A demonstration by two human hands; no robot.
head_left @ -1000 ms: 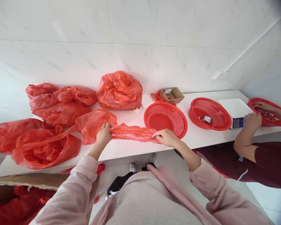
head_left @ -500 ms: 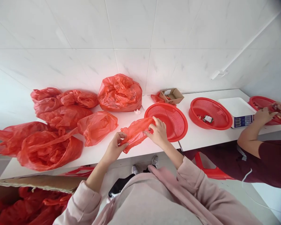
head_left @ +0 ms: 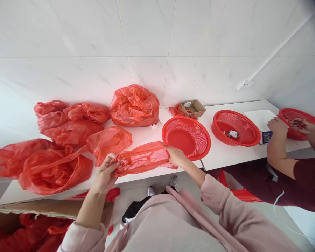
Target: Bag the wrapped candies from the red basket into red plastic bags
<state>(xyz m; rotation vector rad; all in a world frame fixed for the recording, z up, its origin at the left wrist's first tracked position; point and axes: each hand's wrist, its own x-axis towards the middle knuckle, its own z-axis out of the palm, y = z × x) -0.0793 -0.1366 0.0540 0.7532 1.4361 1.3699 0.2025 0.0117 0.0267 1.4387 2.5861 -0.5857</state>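
Observation:
A thin red plastic bag [head_left: 144, 158] is stretched sideways between my two hands, just over the front edge of the white table [head_left: 215, 154]. My left hand [head_left: 106, 173] pinches its left end, with thumb and fingers closed on the film. At the other end my right hand [head_left: 176, 156] grips the bag, its fingertips partly hidden by the plastic. Right behind that hand stands a red mesh basket [head_left: 203, 140] with nothing in it. A loose red bag [head_left: 111, 140] lies flat behind my left hand.
Filled red bags [head_left: 133, 105] crowd the table's left and back. A small cardboard box [head_left: 193, 108] stands by the wall. To the right are another red basket [head_left: 236, 127] with small packets, a scale [head_left: 261, 117], and a co-worker's hands [head_left: 278, 126]. A large carton [head_left: 42, 206] sits lower left.
My left hand has moved left and pulled the red bag out longer; my right hand has lowered slightly. The co-worker's one hand has shifted left over the scale, the other holds small pieces.

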